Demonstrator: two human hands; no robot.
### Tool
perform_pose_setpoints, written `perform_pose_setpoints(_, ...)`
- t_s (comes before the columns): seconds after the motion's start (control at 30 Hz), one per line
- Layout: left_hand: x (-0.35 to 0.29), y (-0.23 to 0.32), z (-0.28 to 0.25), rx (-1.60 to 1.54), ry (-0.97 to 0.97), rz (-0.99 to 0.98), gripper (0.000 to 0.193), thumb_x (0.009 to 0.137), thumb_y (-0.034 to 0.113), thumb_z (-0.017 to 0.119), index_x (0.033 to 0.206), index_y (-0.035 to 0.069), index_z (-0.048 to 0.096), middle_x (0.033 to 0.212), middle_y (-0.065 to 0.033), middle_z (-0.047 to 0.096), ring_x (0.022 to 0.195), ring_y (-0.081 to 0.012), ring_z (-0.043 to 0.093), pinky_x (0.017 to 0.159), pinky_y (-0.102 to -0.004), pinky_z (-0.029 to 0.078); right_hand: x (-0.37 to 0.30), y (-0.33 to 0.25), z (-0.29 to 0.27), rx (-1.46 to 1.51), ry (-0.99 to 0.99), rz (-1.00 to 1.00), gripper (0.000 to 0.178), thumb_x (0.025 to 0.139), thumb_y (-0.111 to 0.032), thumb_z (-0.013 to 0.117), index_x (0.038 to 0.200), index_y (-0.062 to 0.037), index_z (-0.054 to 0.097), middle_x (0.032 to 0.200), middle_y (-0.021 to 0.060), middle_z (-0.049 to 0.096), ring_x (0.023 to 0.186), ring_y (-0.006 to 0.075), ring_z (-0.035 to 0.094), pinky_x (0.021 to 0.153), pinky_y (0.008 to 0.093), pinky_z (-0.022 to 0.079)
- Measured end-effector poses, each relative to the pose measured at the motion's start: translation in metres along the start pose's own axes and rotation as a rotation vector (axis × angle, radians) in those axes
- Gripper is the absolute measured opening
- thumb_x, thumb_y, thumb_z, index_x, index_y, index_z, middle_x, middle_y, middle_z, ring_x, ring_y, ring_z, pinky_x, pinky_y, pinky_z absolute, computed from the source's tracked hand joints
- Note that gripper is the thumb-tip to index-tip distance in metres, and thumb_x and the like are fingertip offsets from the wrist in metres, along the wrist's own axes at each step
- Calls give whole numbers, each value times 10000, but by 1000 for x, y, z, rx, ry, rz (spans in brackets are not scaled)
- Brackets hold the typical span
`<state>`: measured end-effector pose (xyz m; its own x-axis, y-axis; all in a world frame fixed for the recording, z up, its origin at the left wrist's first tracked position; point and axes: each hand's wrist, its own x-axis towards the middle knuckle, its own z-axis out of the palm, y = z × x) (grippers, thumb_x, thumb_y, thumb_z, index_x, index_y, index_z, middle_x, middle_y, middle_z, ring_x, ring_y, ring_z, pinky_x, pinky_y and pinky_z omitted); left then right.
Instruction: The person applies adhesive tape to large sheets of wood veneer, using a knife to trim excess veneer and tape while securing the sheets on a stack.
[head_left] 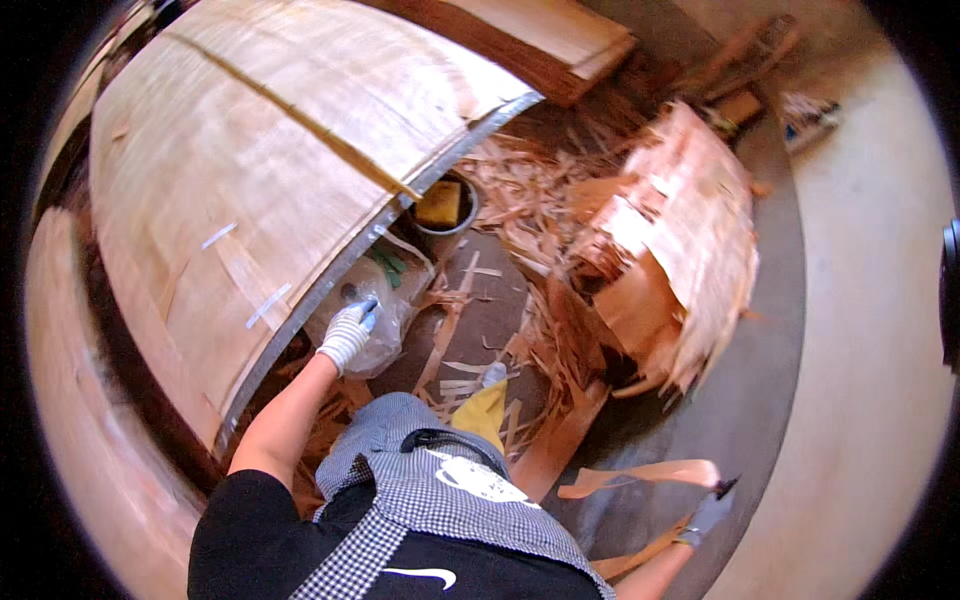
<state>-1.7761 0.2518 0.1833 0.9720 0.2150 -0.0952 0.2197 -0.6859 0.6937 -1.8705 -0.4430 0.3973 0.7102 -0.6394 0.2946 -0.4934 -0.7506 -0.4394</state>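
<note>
My left hand (348, 336), in a white striped glove with bluish fingertips, reaches under the edge of a wide veneer-topped table. Its fingers are bent together beside a clear plastic bag (385, 345); what they hold, if anything, is hidden. Out at the lower right, my right hand (705, 517) wears a pale grey-blue glove and is smeared by motion. A small dark pointed object (725, 488) juts from its closed fingers. Thin strips of wood veneer (640, 475) lie beside that hand, one against its wrist; whether it grips them I cannot tell.
Pale veneer sheets (240, 130) cover the table on the left, with a dark seam and bits of tape. Under its edge stands a bucket (447, 205) with something yellow inside. Torn veneer scraps (530, 190) litter the floor around a large veneer stack (690, 250).
</note>
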Motion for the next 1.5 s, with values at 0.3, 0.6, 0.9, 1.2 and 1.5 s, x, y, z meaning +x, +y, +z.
perform_pose_setpoints(0.3,90,1,44,-341,326,-611,477,834,313,517,1188,-4,477,1194,-173,515,1105,-294,480,921,-344,363,494,-67,186,121,-249,-200,465,772,-30,523,1226,26,437,1139,112,513,990,226,508,881,301,400)
perform_pose_setpoints(0.6,76,6,25,-1332,667,-644,263,822,279,601,992,79,592,858,-31,576,757,-134,484,689,-263,422,474,-226,328,40,-377,-457,401,841,-85,500,1232,-10,454,1149,119,532,934,253,531,793,316,444)
perform_pose_setpoints(0.9,71,134,26,-1073,539,-382,133,813,141,610,882,42,664,1110,-53,565,982,-156,530,824,-245,453,77,-376,358,501,-1388,-954,378,693,81,483,1049,9,585,967,68,611,946,166,573,847,255,447)
perform_pose_setpoints(1.2,-47,143,-40,-196,589,-77,135,654,156,694,768,90,669,1299,-87,437,1269,-342,266,1048,-450,205,-205,-474,252,620,-2089,-238,177,790,-160,651,929,-52,627,686,-52,510,517,41,415,459,182,321)
perform_pose_setpoints(1.5,-215,57,-19,-331,325,-390,266,721,267,651,979,205,664,1290,-39,449,1242,-284,316,1032,-469,194,-352,-453,223,594,-2282,-284,194,844,-171,584,970,-28,549,818,57,599,629,104,553,540,223,452)
